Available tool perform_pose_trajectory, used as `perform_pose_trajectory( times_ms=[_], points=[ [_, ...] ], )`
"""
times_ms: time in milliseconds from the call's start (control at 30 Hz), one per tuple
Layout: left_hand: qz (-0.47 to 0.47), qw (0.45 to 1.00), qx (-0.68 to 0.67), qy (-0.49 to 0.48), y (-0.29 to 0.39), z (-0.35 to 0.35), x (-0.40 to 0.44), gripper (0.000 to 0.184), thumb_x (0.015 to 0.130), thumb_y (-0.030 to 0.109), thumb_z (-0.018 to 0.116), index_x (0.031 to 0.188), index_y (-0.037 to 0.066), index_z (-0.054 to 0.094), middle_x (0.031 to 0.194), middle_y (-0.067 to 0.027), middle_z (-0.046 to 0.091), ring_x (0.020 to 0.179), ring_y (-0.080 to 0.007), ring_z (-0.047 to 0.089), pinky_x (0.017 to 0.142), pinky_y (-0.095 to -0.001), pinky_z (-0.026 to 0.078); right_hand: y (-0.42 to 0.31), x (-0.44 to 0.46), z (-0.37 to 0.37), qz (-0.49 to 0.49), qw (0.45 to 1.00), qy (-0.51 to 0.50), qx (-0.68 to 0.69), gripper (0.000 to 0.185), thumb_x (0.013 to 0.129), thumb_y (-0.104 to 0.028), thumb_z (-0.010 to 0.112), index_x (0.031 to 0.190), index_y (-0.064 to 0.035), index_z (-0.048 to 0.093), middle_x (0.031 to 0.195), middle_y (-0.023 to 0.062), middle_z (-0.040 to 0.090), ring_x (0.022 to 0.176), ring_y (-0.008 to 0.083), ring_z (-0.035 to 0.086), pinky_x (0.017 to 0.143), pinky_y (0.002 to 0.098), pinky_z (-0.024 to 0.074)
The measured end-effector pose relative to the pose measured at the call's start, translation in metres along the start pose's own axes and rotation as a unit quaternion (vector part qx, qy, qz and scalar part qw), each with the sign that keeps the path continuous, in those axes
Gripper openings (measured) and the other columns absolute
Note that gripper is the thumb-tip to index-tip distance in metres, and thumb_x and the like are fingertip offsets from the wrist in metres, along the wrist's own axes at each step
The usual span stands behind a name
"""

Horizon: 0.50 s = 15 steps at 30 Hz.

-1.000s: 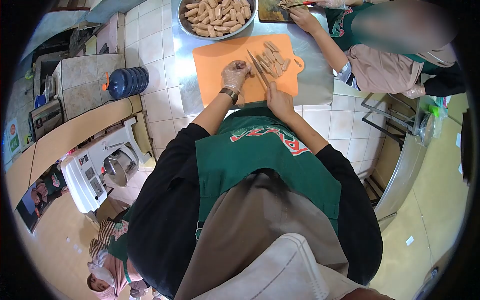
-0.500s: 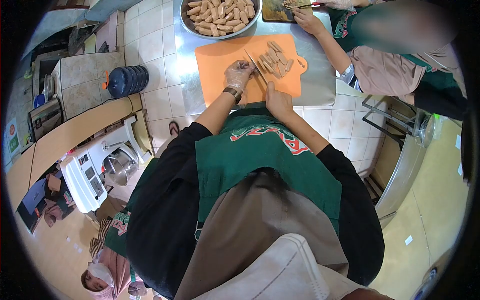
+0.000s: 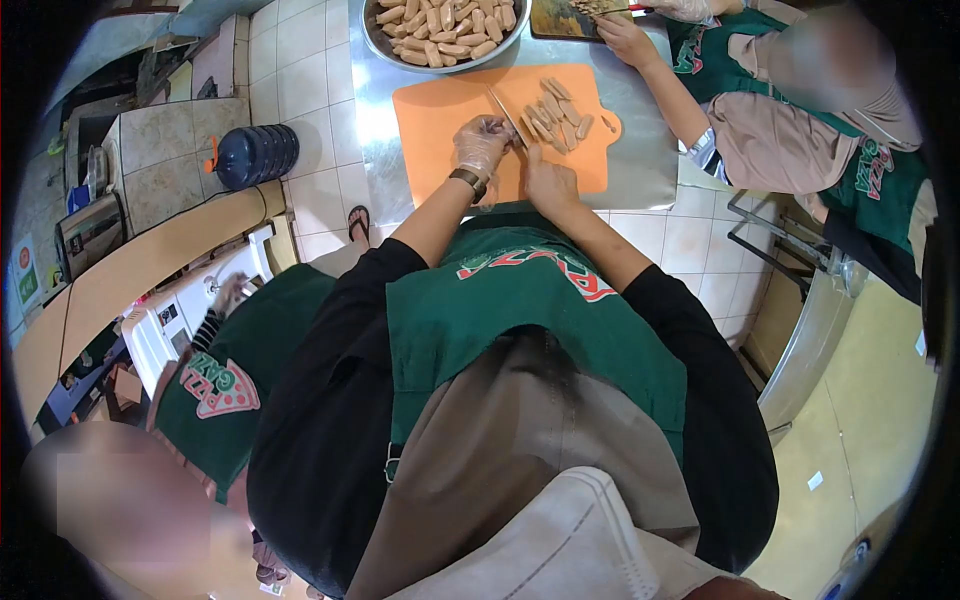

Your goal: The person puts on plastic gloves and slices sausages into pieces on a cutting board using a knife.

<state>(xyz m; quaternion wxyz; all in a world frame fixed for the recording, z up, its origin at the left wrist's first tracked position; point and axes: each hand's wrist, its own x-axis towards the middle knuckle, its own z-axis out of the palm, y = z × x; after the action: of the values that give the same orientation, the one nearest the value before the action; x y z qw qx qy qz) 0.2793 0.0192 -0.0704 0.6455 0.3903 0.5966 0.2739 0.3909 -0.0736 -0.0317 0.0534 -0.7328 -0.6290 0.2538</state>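
Observation:
My right hand [image 3: 550, 184], bare, grips a knife [image 3: 508, 112] whose blade points away from me over the orange cutting board [image 3: 440, 110]. Close against the left side of the blade is my left hand [image 3: 480, 146], in a clear plastic glove with a watch at the wrist. Its fingers are bent and pinched together; whatever they hold is hidden. Right of the knife lie several cut sausage pieces [image 3: 556, 116], long and pale brown, loosely grouped on the board.
A metal bowl [image 3: 372, 42] heaped with sausages stands behind the board on the steel table [image 3: 640, 160]. At the right, a co-worker's hand [image 3: 628, 42] works at a dark board [image 3: 560, 26]. Another person in a green apron [image 3: 225, 400] is at my left, by a white mixer [image 3: 150, 330].
My right hand and the knife have shifted slightly left, toward my left hand. The person at my left has moved forward to the mixer, and the co-worker at the right has shifted a little.

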Motion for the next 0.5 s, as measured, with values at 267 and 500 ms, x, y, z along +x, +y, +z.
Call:
perform_pose_trajectory(
  times_ms=[267,500],
  points=[
    [-0.017,0.999,-0.023,-0.016,0.004,-0.002,0.000,0.020,0.076,0.004,0.072,0.093,-0.001,0.063,0.077,-0.0068,0.063,0.061,-0.0159,0.061,0.054,-0.0272,0.051,0.015,-0.044,0.005,0.028,0.999,-0.040,-0.008,0.021,0.087,-0.016,0.046,0.101,-0.0021,0.041,0.065,0.0227,0.063,0.062,0.0394,0.064,0.057,0.0518,0.0488],
    [0.428,0.815,0.389,-0.035,0.034,-0.027,-0.003,0.015,0.073,0.013,0.069,0.087,0.009,0.065,0.087,-0.0096,0.063,0.087,-0.0270,0.061,0.076,-0.0377,0.051,0.034,-0.061,-0.002,0.024,0.998,-0.048,0.033,0.019,0.090,-0.020,0.042,0.101,-0.0040,0.040,0.065,0.0230,0.061,0.064,0.0425,0.062,0.060,0.0550,0.0469]
  ],
)
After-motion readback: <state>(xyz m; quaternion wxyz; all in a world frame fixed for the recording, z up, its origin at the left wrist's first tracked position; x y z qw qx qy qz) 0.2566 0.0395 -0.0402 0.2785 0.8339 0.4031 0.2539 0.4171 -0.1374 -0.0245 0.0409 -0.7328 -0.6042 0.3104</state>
